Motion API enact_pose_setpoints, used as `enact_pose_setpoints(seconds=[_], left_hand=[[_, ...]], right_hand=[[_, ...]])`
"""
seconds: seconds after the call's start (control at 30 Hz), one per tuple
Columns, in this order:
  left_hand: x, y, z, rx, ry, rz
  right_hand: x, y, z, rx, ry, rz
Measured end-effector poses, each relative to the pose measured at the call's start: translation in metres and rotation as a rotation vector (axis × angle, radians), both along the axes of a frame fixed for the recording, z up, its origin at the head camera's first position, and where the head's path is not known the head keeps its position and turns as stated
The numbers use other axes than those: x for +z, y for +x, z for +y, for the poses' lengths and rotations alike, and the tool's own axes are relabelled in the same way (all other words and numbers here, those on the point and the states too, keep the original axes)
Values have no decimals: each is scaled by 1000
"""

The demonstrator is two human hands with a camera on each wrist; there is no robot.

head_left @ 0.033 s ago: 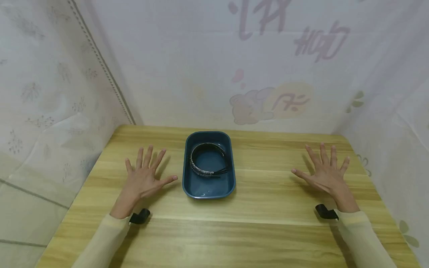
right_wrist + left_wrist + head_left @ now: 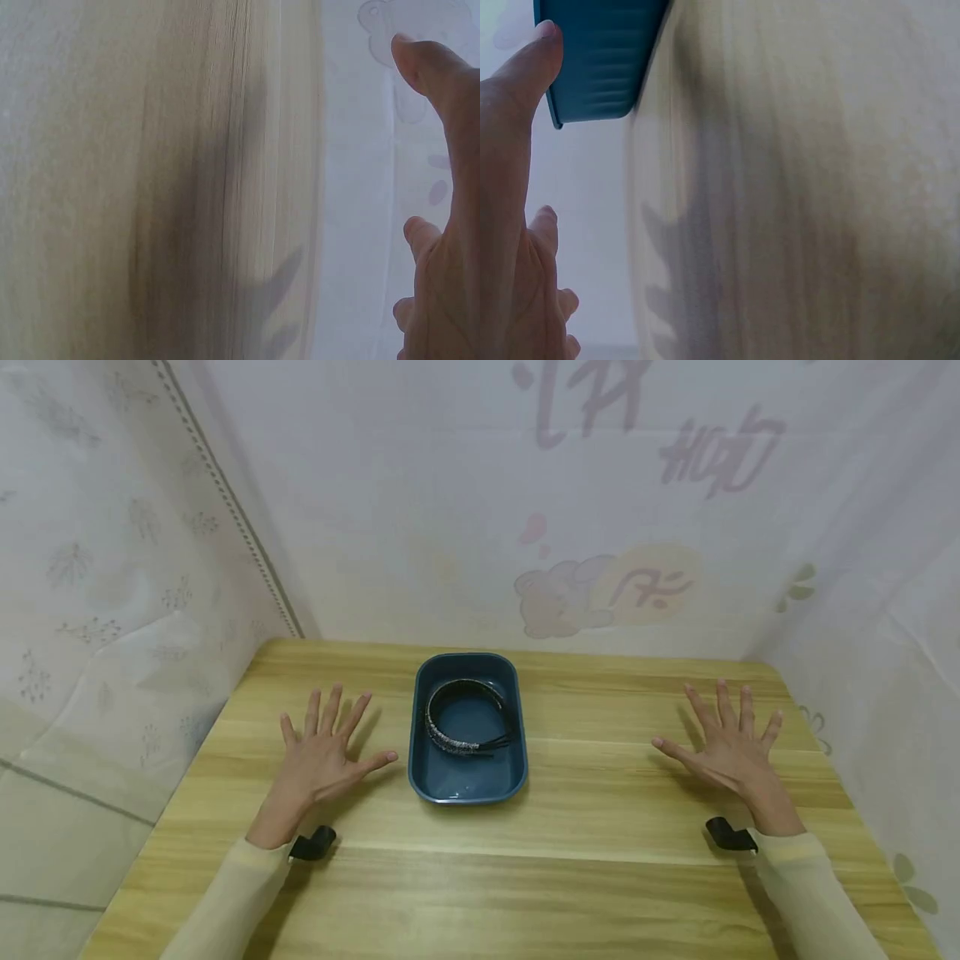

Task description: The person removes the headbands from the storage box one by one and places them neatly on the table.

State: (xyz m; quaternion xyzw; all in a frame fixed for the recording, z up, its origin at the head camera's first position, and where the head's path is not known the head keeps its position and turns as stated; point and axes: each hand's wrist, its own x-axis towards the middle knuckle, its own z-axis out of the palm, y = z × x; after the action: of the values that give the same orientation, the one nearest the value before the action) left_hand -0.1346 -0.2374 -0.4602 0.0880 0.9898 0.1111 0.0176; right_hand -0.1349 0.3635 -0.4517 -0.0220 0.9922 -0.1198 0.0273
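A dark blue rectangular tray [image 2: 468, 800] stands on the wooden table, left of centre. Inside it lies a curved black band [image 2: 453, 745], silvery and glittery along its front, like a headband; several thin black ends meet at its right side. Left of the tray, my left hand [image 2: 322, 760] is spread with its fingers straight, its thumb tip close to the tray wall and apart from it in the head view. Well to the tray's right, my right hand [image 2: 731, 756] is spread the same way. Both hands hold nothing, and their shadows fall on the table apart from them.
The wooden table [image 2: 600, 893] reaches back to a pale printed curtain [image 2: 420, 527]. More patterned cloth [image 2: 112, 568] hangs along the left side, and another stretch on the right. A small black device [image 2: 313, 843] sits at the left wrist, with a similar one [image 2: 729, 835] at the right.
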Motion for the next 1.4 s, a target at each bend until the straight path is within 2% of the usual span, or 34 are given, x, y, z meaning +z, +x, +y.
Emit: enact_pose_setpoints(seconds=[0.3, 0.63, 0.93, 1.17, 1.4], left_hand=[[3, 0, 2, 2, 45, -4], [6, -5, 8, -36, 111, -21], [3, -9, 17, -71, 281, 3], [-2, -4, 14, -90, 449, 66], [-4, 4, 15, -100, 576, 67]], right_hand=[[2, 0, -5, 27, -45, -24], [-5, 6, -16, 31, -99, -47], [1, -2, -27, 47, -98, -25], [2, -15, -48, 74, -136, -13], [3, -22, -68, 107, -163, -12]])
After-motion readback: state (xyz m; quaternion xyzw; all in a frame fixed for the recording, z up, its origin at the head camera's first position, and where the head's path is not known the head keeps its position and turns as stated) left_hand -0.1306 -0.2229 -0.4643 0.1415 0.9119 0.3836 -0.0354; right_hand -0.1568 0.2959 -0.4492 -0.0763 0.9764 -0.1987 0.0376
